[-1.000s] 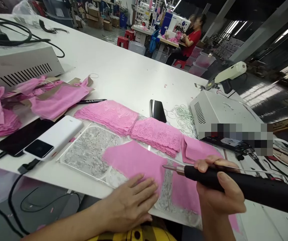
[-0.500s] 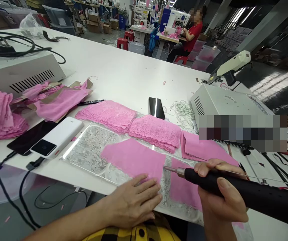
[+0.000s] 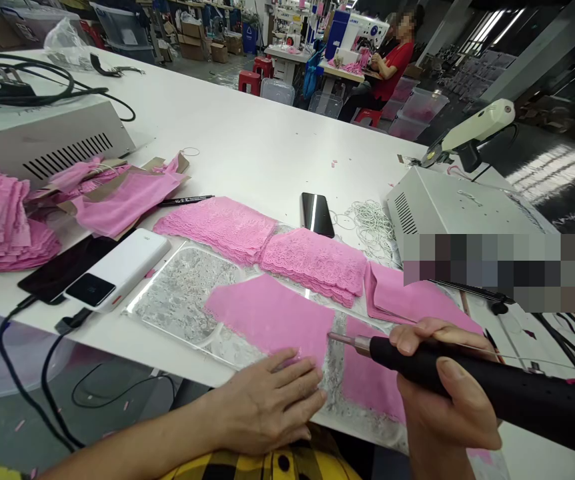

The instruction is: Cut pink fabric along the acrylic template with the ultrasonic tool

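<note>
My left hand [image 3: 267, 403] lies flat, fingers stretched out, on the near edge of a pink fabric piece [image 3: 270, 317] spread over a clear scratched plate [image 3: 177, 293]. My right hand [image 3: 442, 400] is wrapped round a black hot-cutter tool [image 3: 492, 387]. Its metal tip [image 3: 340, 339] touches the right edge of that pink piece. A second pink piece [image 3: 370, 380] lies just right of the tip, split off by a bare strip of plate.
Two stacks of pink lace [image 3: 312, 260] and a folded pink pile [image 3: 407, 300] lie behind the plate. A white power bank [image 3: 117, 270], phones [image 3: 316, 213], a pen [image 3: 185, 200], rubber bands [image 3: 367, 223] and grey metal boxes [image 3: 447, 210] surround it. A person in red sits far back.
The cutter tip has slid slightly toward me along the gap between the two pink pieces. My left hand stays flat on the fabric. The view shifted a little.
</note>
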Demonstrator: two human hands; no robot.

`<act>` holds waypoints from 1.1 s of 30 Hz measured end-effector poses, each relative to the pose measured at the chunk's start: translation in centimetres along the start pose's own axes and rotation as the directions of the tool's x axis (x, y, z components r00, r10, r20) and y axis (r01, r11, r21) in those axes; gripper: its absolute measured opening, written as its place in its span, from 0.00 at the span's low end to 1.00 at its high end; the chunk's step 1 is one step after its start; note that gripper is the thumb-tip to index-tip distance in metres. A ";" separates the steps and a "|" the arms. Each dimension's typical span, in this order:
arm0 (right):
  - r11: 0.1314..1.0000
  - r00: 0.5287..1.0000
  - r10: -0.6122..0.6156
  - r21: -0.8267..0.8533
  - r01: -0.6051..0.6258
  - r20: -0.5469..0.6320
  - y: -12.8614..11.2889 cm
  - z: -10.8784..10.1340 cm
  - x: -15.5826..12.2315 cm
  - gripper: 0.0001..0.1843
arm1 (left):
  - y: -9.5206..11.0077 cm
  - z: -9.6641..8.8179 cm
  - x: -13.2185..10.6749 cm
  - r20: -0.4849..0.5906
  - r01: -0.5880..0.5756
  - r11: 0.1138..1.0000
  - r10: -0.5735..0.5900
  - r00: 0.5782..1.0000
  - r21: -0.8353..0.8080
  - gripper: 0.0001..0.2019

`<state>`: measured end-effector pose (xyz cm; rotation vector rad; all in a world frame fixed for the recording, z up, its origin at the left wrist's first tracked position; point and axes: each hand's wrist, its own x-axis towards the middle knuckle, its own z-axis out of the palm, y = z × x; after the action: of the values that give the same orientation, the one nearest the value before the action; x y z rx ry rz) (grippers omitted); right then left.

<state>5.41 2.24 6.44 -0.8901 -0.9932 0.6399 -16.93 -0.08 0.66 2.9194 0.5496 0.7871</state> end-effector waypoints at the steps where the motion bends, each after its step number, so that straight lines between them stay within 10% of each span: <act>1: 1.000 1.000 -0.001 0.001 0.001 0.007 0.0 0.0 0.0 0.08 | 0.0 0.0 0.0 -0.005 0.001 1.000 -0.001 1.000 0.000 0.19; 33: 0.998 0.994 0.057 0.032 -0.060 0.094 -0.9 -1.0 -1.4 0.07 | -0.2 -0.3 0.5 -0.010 -0.023 1.000 0.023 1.000 -0.016 0.17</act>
<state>5.80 0.38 6.36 -0.8675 -1.0391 0.7518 -16.78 0.28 1.10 2.9138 0.5083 0.8055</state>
